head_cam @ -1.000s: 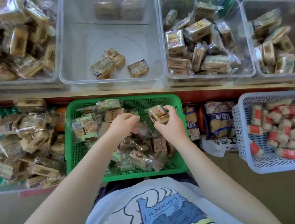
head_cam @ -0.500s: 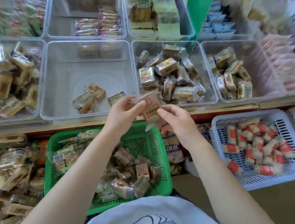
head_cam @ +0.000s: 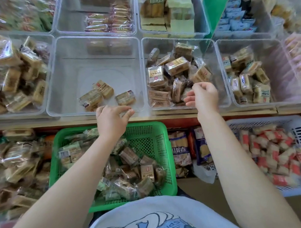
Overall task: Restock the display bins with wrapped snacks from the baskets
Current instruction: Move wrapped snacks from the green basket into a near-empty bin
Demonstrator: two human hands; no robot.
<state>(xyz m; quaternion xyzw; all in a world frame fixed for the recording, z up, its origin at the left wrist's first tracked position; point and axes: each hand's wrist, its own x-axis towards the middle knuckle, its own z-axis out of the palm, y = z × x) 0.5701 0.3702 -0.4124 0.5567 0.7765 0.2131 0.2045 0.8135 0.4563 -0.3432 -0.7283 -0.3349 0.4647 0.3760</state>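
Both empty. Left hand (head_cam: 111, 118) loosely spread at front rim of nearly empty clear bin (head_cam: 141, 73); right hand (head_cam: 203, 96) relaxed, half curled, over fuller clear bin (head_cam: 214, 53), probably after a drop. Glossy, crinkly, blocky wrapped snacks (head_cam: 134, 174) heaped in green perforated basket (head_cam: 149, 144) below.

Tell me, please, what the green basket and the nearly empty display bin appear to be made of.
Green basket: probably moulded plastic, opaque with a slight sheen; its walls are a regular lattice of small holes.
Nearly empty display bin: likely clear rigid plastic, glossy; its snacks and the neighbouring bins show through its walls.
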